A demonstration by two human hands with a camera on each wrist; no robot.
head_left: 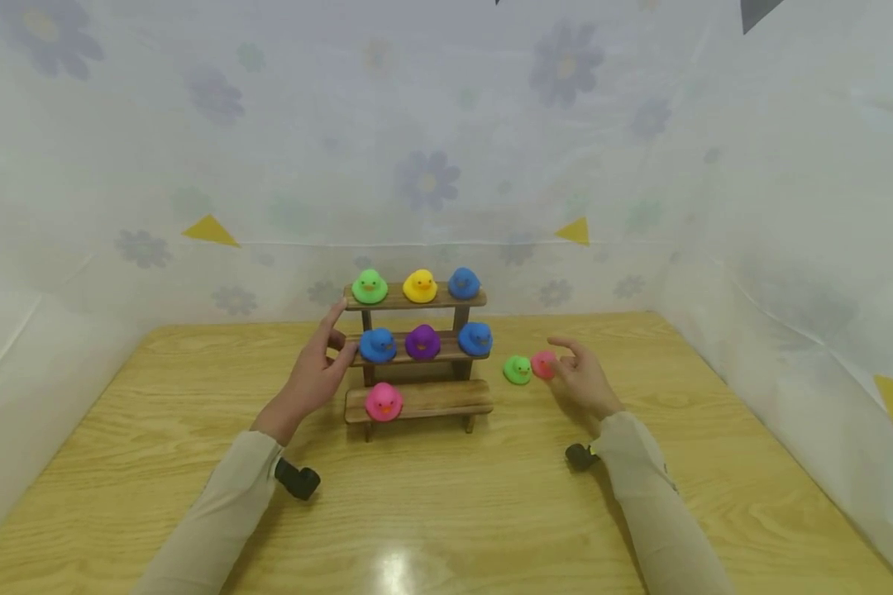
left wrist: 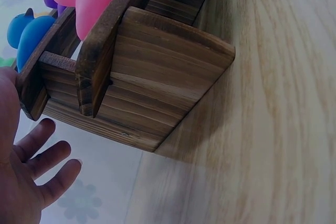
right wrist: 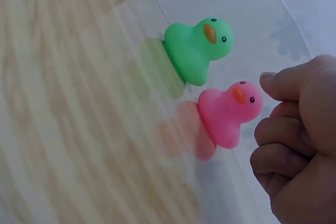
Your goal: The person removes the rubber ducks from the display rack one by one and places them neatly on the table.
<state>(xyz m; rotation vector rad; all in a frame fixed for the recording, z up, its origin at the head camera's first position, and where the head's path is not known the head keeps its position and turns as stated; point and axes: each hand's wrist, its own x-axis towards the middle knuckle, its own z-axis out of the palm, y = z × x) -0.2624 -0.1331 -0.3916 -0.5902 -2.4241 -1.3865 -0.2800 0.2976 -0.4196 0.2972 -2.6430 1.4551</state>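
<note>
A three-tier wooden stand (head_left: 446, 399) holds toy ducks. My left hand (head_left: 316, 372) is at its left end, index finger by the top shelf and thumb by the middle one. In the left wrist view, the other fingers (left wrist: 55, 184) spread free beside the stand's side panel (left wrist: 157, 61). My right hand (head_left: 586, 382) is beside a pink duck (right wrist: 231, 114) on the table, its index finger extended above it. In the right wrist view the other fingers are loosely curled, with a gap to the duck. A green duck (right wrist: 194, 51) sits next to the pink one.
Green (head_left: 370, 287), yellow (head_left: 420, 287) and blue (head_left: 465, 283) ducks line the top shelf. Blue (head_left: 378, 345), purple (head_left: 422, 342) and blue (head_left: 476, 339) ducks fill the middle. Another pink duck (head_left: 384, 402) sits low left. Flowered sheeting (head_left: 432, 107) surrounds the table.
</note>
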